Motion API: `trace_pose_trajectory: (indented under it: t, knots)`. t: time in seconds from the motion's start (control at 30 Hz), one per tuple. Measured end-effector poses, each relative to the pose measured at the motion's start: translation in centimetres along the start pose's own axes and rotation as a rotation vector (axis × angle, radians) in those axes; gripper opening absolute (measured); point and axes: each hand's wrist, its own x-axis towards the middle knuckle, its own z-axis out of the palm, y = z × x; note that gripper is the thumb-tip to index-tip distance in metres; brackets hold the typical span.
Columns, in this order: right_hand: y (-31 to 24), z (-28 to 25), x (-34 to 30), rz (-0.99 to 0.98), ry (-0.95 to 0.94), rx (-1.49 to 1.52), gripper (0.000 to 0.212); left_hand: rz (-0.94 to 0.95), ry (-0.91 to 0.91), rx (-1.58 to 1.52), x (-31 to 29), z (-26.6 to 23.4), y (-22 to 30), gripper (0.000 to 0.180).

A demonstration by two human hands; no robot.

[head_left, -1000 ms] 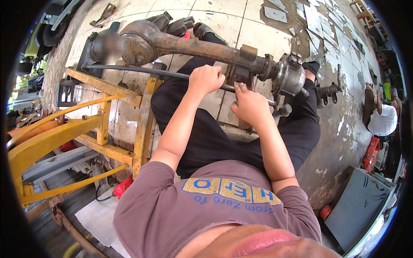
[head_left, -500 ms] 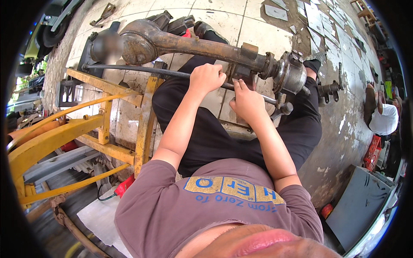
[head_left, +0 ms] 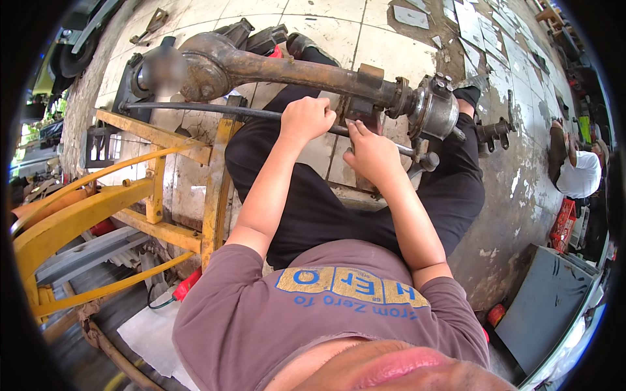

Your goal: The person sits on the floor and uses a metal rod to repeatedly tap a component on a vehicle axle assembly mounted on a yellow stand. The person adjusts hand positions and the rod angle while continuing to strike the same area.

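Note:
A long dark tie rod runs along the near side of a rusty vehicle axle. My left hand is closed around the rod near its middle. Just to the right, my right hand bridges the same rod, thumb on the near side and fingers reaching over it. Those fingertips lie beside a dark bracket under the axle tube. Past my right hand, the rod's knobbed end sits below the metal hub. The undersides of both hands are hidden.
A yellow metal frame stands at my left. My black-trousered legs straddle the work on a tiled floor. Another metal part lies beyond my right leg. At far right, a person in white is near a red crate.
The whole view has shifted slightly, moving the axle and rod a little left in the picture. Both hands keep their places on the rod, with only slight finger movement.

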Motion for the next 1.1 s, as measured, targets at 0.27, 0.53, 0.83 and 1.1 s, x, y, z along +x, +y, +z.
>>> trace_pose_trajectory:
  t: [0.27, 0.53, 0.83, 1.1]
  knots:
    - [-0.8, 0.6, -0.8, 0.021, 0.019, -0.049, 0.081, -0.007, -0.014, -0.007, 0.0, -0.3, 0.1, 0.025]
    - [-0.3, 0.5, 0.6, 0.029, 0.011, 0.021, 0.083, 0.002, -0.018, 0.005, 0.1, 0.0, -0.1, 0.022]
    - [-0.9, 1.1, 0.1, 0.06, 0.038, -0.035, 0.081, -0.014, -0.028, -0.002, 0.0, -0.1, 0.0, 0.023]
    - [-0.3, 1.0, 0.2, 0.02, 0.078, -0.055, 0.076, 0.013, 0.012, -0.002, 0.3, -0.4, 0.1, 0.026]
